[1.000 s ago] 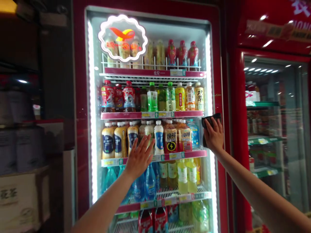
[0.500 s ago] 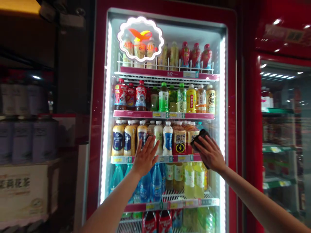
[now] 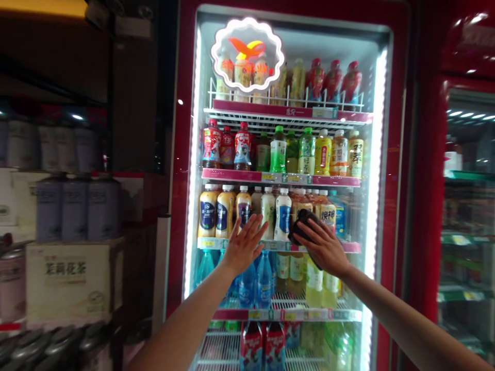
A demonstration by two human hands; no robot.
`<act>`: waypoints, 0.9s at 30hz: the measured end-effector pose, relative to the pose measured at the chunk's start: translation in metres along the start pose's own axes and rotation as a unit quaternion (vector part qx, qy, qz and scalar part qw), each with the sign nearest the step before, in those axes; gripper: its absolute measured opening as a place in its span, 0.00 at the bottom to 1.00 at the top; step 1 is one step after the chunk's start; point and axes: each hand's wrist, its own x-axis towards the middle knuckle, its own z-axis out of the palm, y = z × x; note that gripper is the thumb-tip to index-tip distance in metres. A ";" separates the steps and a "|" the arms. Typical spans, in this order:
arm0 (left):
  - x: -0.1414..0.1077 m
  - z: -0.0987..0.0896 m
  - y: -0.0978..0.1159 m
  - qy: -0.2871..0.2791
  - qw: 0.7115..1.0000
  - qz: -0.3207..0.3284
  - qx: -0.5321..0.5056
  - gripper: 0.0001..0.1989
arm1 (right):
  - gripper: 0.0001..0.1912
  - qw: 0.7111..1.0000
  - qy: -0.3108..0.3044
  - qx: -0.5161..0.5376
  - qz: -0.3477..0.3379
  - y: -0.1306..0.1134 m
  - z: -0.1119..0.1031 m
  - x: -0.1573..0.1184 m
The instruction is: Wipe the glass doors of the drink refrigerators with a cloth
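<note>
Left hand [image 3: 244, 246]: grip open, fingers spread, palm toward the glass door [image 3: 358, 206], nothing held; contact with the glass cannot be told.

Black cloth [image 3: 303, 226]: at the glass, right of the left hand, before the third shelf's bottles [image 3: 284, 214]; partly covered by the right hand; long axis slanting from upper left to lower right.

Right hand [image 3: 323, 246]: grip spread nearly flat, pressing on the cloth; palm hidden, fingertips over the cloth.

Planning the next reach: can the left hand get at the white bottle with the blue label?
Probably not: the glass door looks shut between the left hand and the blue-labelled white bottle.
</note>
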 end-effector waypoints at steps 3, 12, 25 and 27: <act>-0.024 -0.011 -0.022 -0.012 1.000 -0.021 0.008 0.39 | 0.33 0.992 0.069 -0.018 0.108 0.032 -0.003 0.006; -0.053 -0.033 -0.064 -0.048 0.997 -0.051 0.023 0.40 | 0.33 0.975 0.117 0.001 0.187 -0.067 0.029 0.135; -0.094 -0.059 -0.118 -0.023 0.996 0.015 0.084 0.37 | 0.25 0.942 0.163 -0.041 0.290 -0.053 0.026 0.163; -0.097 -0.063 -0.121 -0.021 0.997 0.005 0.077 0.38 | 0.27 0.951 0.151 -0.025 0.270 -0.084 0.034 0.195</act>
